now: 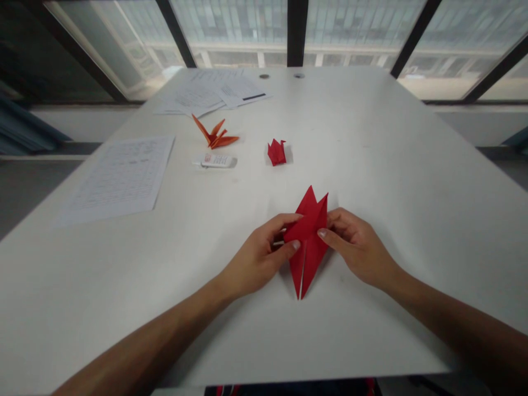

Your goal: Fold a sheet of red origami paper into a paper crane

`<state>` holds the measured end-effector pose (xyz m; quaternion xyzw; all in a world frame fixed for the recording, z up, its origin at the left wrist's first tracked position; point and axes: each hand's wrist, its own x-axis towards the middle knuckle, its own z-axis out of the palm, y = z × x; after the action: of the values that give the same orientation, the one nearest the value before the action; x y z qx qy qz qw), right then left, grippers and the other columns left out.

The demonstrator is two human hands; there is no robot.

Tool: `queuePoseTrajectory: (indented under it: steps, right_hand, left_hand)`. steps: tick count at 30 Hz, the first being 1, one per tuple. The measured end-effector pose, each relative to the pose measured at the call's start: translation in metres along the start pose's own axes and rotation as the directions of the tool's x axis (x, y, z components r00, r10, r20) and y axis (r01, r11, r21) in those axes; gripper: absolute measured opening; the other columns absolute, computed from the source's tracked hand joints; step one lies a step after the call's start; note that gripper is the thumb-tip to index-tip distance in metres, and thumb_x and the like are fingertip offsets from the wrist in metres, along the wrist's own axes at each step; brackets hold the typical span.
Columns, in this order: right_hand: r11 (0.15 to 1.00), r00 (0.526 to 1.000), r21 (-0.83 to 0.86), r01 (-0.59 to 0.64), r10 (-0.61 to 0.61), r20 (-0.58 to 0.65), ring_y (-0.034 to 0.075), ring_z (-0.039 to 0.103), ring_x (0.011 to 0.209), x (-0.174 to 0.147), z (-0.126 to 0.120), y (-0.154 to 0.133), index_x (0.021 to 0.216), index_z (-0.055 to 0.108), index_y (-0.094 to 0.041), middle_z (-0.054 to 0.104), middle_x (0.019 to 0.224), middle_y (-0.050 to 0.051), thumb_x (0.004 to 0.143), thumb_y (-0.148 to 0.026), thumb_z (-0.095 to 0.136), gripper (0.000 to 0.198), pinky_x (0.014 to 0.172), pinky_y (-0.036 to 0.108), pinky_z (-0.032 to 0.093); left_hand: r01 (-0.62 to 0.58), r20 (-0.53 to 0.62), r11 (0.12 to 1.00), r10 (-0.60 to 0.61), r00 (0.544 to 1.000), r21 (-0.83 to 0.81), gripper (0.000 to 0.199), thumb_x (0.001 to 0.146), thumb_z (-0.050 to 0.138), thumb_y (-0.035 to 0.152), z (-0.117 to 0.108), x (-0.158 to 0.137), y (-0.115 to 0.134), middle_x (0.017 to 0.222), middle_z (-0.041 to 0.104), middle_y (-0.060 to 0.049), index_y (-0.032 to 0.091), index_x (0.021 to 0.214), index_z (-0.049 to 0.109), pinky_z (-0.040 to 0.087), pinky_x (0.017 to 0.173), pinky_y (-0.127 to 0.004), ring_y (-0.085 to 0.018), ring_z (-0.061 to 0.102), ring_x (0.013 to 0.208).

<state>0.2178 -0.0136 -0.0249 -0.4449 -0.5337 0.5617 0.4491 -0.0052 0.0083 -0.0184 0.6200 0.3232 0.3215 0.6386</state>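
Left hand and right hand pinch our red folded paper.
Grips nearly closed, we hold it from opposite sides, its long axis running away from us.

White tube — right of printed sheet; windows

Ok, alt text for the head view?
A person's left hand and right hand hold folded red paper at a white table. Also on it: a small red paper bird, orange paper bird, white tube and printed sheets.
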Motion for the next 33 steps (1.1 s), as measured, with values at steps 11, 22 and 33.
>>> queuePoseTrajectory:
  steps: [11, 22, 33]
  right_hand:
    - [0.991, 1.000, -0.136, 0.005, -0.001, 0.025, 0.017, 0.058, 0.076, -0.0049, -0.0036, 0.0059, 0.092, 0.058, -0.025, 0.065, 0.091, 0.001, 0.100, -0.035, 0.061, 0.012, 0.067, 0.031, 0.044]
    - [0.997, 0.999, -0.075, -0.011, 0.008, -0.035, 0.016, 0.065, 0.080, -0.0027, 0.0025, 0.0007, 0.112, 0.059, -0.026, 0.069, 0.090, 0.000, 0.098, -0.034, 0.066, 0.018, 0.072, 0.029, 0.051]
    - [0.995, 0.999, -0.102, -0.015, 0.011, -0.031, 0.020, 0.071, 0.094, -0.0026, 0.0013, -0.0020, 0.118, 0.065, -0.027, 0.075, 0.105, 0.004, 0.098, -0.036, 0.064, 0.022, 0.083, 0.034, 0.057]
  left_hand:
    - [-0.071, -0.070, 0.989, 0.081, 0.994, 0.131, 0.040, 0.091, 0.057, 0.004, 0.0000, -0.0027, 0.0017, 0.127, 0.064, -0.007, 0.026, 0.124, 0.062, 0.057, 0.090, -0.029, -0.020, 0.063, 0.113]
    - [0.031, -0.137, 0.993, -0.015, 0.990, 0.115, 0.028, 0.104, 0.056, 0.035, 0.0018, -0.0002, 0.0043, 0.100, 0.071, -0.005, 0.021, 0.129, 0.057, 0.049, 0.073, -0.026, -0.016, 0.063, 0.086]
    - [0.151, -0.240, 0.988, -0.143, 0.960, 0.016, 0.058, 0.097, 0.067, 0.037, 0.0012, 0.0028, 0.0069, 0.078, 0.073, -0.001, 0.021, 0.147, 0.044, 0.051, 0.067, -0.027, -0.016, 0.066, 0.070]
